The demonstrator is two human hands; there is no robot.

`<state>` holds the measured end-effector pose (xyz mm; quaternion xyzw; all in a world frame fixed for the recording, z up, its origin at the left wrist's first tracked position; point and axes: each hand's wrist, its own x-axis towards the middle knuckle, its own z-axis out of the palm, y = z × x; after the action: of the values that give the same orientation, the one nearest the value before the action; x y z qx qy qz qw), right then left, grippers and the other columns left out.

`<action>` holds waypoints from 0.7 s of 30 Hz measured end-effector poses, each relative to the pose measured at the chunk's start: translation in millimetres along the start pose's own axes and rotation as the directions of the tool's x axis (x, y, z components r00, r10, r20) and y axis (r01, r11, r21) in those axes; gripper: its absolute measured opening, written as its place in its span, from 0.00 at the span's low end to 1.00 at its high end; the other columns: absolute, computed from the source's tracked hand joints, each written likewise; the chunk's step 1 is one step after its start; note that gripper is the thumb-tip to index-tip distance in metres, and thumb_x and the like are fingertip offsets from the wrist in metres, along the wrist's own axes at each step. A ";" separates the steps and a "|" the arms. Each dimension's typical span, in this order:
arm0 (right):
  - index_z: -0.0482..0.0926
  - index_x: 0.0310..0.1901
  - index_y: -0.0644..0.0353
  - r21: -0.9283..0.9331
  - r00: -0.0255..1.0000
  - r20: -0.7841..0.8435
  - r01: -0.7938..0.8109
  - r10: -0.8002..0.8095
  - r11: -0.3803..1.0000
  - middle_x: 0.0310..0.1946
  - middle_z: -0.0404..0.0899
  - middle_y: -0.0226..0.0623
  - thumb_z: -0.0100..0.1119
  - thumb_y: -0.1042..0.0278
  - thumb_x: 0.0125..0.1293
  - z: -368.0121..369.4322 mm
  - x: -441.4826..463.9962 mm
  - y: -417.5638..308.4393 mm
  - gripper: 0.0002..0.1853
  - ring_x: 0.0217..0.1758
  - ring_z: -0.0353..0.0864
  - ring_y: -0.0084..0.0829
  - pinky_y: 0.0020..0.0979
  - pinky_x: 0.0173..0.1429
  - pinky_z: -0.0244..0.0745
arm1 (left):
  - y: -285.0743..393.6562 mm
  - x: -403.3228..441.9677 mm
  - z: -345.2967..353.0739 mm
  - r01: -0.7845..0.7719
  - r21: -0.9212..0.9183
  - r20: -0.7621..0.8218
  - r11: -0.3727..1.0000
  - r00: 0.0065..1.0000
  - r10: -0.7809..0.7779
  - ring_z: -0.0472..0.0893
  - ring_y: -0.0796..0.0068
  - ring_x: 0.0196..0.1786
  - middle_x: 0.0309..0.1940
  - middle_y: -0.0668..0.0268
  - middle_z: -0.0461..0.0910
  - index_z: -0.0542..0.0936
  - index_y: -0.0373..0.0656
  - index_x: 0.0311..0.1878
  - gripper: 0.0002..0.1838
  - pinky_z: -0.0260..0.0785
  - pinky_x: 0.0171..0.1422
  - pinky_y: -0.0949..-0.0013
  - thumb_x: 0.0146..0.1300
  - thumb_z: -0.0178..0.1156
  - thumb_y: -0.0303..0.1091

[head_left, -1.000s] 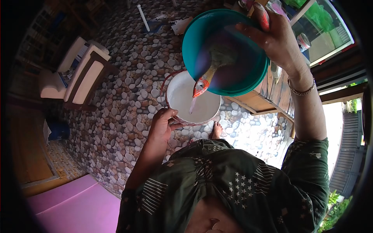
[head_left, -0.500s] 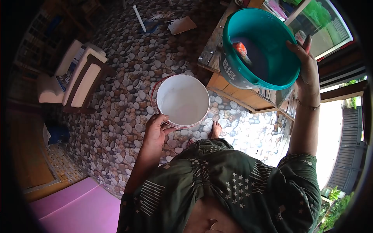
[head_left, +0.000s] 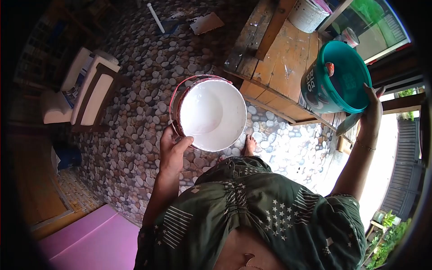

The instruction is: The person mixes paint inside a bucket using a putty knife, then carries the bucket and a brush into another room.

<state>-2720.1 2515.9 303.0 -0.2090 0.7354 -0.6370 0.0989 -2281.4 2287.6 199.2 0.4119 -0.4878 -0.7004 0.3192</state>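
Note:
My left hand [head_left: 174, 145] grips the near-left rim of a white bucket [head_left: 211, 114], thumb over the edge. The bucket tilts toward me, its inside white, with a thin red handle looped along its far side. At the right, my right hand [head_left: 373, 105] holds the rim of a teal bucket [head_left: 335, 87] with printed lettering on its side. This bucket is at the wooden bench's right part; whether its base touches the wood I cannot tell. Inside it, the orange-red end of an object [head_left: 330, 69] leans on the wall; the rest is hidden.
The wooden bench [head_left: 288, 58] carries a white paint-stained pail [head_left: 308, 15] and a small can [head_left: 350, 37] near the window. A cushioned chair [head_left: 92, 92] stands left on the pebble-patterned floor [head_left: 135, 157]. A flat board [head_left: 207, 23] and white tube [head_left: 155, 17] lie farther off.
My right hand has moved the teal bucket right and down, uncovering the bench top. The white bucket has come up closer and tilted more toward me, with its handle now showing above the rim.

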 end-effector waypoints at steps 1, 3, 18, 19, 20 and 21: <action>0.69 0.48 0.70 0.011 0.998 -0.042 -0.036 0.036 0.999 0.40 0.72 0.36 0.60 0.71 0.54 -0.7 1.5 2.9 0.20 0.48 0.70 0.22 0.25 0.61 0.59 | 2.9 0.9 0.7 0.010 -0.023 0.005 1.000 1.000 -0.010 0.77 0.76 0.33 0.38 0.61 0.75 0.71 0.34 0.45 0.19 0.72 0.35 0.77 0.48 0.56 0.27; 0.73 0.39 0.65 0.104 0.962 -0.209 -0.154 0.173 0.983 0.33 0.72 0.32 0.60 0.70 0.54 -1.5 3.5 12.2 0.13 0.39 0.72 0.21 0.23 0.48 0.66 | 7.7 3.1 0.4 0.045 -0.061 0.002 0.997 0.999 -0.045 0.77 0.75 0.34 0.38 0.62 0.75 0.71 0.34 0.45 0.19 0.74 0.34 0.75 0.47 0.54 0.27; 0.72 0.32 0.54 -0.153 0.965 -0.259 -0.084 0.042 0.985 0.20 0.68 0.29 0.59 0.71 0.51 -42.9 48.3 86.3 0.07 0.20 0.64 0.25 0.24 0.24 0.59 | -30.1 17.8 5.5 0.252 -0.286 -0.040 0.925 0.961 -0.274 0.78 0.73 0.36 0.35 0.65 0.75 0.73 0.40 0.44 0.15 0.78 0.37 0.64 0.50 0.51 0.27; 0.74 0.38 0.53 -0.264 0.977 -0.211 -0.072 0.015 0.962 0.28 0.73 0.36 0.58 0.73 0.50 -65.8 64.3 112.3 0.12 0.30 0.72 0.34 0.28 0.33 0.65 | -33.1 20.9 6.7 0.258 -0.305 -0.042 0.917 0.958 -0.283 0.78 0.73 0.36 0.35 0.65 0.75 0.72 0.40 0.43 0.15 0.78 0.38 0.63 0.50 0.51 0.27; 0.75 0.41 0.52 -0.276 0.984 -0.180 -0.053 0.003 0.960 0.33 0.76 0.39 0.58 0.74 0.49 -69.7 70.2 120.1 0.15 0.35 0.75 0.38 0.31 0.38 0.69 | -34.8 23.0 8.1 0.265 -0.323 -0.043 0.909 0.955 -0.293 0.77 0.73 0.36 0.35 0.65 0.75 0.72 0.41 0.43 0.14 0.78 0.38 0.63 0.50 0.52 0.27; 0.76 0.45 0.51 -0.287 0.989 -0.150 -0.035 -0.009 0.957 0.37 0.79 0.42 0.57 0.75 0.48 -67.6 73.0 121.4 0.19 0.40 0.79 0.43 0.33 0.43 0.72 | -34.5 23.1 9.2 0.243 -0.339 -0.071 0.909 0.957 -0.282 0.77 0.71 0.39 0.38 0.63 0.74 0.72 0.40 0.44 0.15 0.77 0.40 0.61 0.50 0.52 0.28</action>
<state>-2835.2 2557.1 204.5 -0.1681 0.8272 -0.5360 0.0160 -2301.7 2283.0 162.1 0.4557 -0.2852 -0.7825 0.3142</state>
